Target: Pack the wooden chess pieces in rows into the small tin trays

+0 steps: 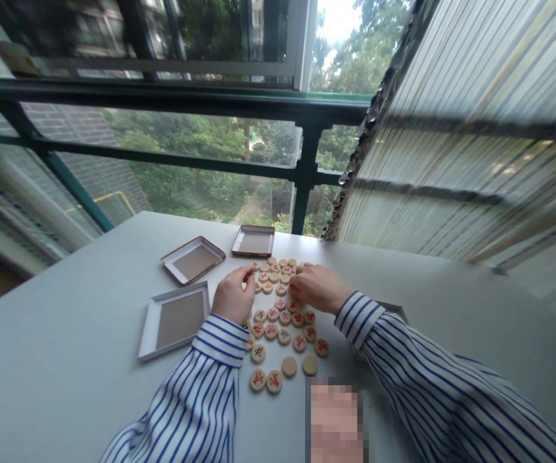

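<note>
Many round wooden Chinese chess pieces point(284, 335) lie spread over the white table, most with red or black characters up and some with a blank face up. My left hand point(234, 294) is at the left edge of the group, its thumb and forefinger pinched together close to a red-marked piece point(255, 265). Whether a piece sits between those fingertips is hidden. On the other side, my right hand point(319, 287) reaches in with its fingers curled down among the pieces. What its fingertips grip, if anything, is covered by the hand.
Three shallow open box parts stand left and behind: a front tray point(181, 319), a middle one point(193, 260) and a back one point(253, 240). Another box point(393, 310) is partly hidden under my right sleeve. Beyond the white table point(80, 321) are a green railing and a string curtain point(451, 148).
</note>
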Demonstrator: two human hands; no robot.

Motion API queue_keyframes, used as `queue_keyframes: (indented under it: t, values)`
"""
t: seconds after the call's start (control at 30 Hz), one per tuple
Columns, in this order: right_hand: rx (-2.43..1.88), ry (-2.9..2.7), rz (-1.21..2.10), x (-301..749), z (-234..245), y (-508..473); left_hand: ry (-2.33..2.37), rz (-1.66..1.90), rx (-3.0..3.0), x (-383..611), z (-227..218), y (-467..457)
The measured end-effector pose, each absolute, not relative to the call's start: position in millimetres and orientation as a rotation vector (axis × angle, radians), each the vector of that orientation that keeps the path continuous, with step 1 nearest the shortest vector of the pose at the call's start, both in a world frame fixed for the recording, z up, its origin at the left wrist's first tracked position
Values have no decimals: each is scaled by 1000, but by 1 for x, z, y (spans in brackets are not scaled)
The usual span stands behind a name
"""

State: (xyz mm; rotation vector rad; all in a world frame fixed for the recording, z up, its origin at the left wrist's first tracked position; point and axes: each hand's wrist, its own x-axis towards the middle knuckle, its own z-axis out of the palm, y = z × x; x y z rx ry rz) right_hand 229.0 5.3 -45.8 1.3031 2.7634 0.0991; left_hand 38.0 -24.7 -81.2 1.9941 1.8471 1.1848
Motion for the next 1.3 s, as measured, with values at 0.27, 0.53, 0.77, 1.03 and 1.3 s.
queue_keyframes:
  t: [0.27,0.53,0.77,1.03,1.3]
  values:
    - [1293,2763,89,227,-48,7,1784,1137,2078,54,-84,-26]
    - [1323,2814,11,233,-50,8,1697,1120,2162,62,-86,-27]
    - [1463,2944,-410,242,-53,13,1624,1115,2151,69,-85,-29]
    - [1673,2804,-1597,237,-61,18,1528,1099,2180,73,-86,-31]
    - [1533,2831,-1695,231,-62,15,1499,1074,2255,65,-82,-31]
